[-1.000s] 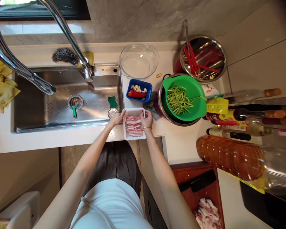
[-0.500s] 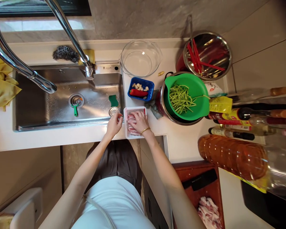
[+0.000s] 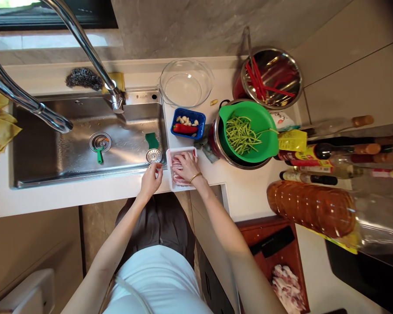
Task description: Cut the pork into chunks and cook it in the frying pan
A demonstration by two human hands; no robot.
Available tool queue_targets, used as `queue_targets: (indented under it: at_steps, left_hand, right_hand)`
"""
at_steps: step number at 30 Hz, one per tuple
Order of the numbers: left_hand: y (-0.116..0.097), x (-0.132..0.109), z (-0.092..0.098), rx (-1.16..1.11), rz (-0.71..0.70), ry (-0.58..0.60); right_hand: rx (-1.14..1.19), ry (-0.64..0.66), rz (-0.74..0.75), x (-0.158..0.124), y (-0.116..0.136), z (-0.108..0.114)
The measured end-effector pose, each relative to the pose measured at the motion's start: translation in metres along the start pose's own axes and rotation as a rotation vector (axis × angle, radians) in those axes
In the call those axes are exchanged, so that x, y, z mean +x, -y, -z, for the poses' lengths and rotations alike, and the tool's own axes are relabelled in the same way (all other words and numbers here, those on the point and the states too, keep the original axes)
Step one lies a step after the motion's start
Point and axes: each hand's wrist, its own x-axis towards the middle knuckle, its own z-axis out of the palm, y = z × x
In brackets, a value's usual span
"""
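Shifted since a second ago, the left hand [image 3: 150,179] is off the white tray [image 3: 184,151], fingers curled, and the right hand [image 3: 188,166] lies across the meat slices [image 3: 179,179], fingers spread. I cannot tell whether either grips anything. The tray sits at the table's [image 3: 247,196] near edge, just right of the sink [image 3: 57,144].

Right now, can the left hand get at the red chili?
Probably yes: the red chili lies uncovered in the open blue tray, slightly beyond the left hand, while the right hand rests on the meat, off that path.
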Motion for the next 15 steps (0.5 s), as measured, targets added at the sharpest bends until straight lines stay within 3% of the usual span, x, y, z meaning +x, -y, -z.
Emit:
queue_targets:
  at_steps: [15]
  left_hand:
    - [0.005, -0.010, -0.006, 0.015, -0.005, 0.026]
  right_hand:
    - [-0.150, 0.286, -0.180, 0.026, 0.011, -0.007]
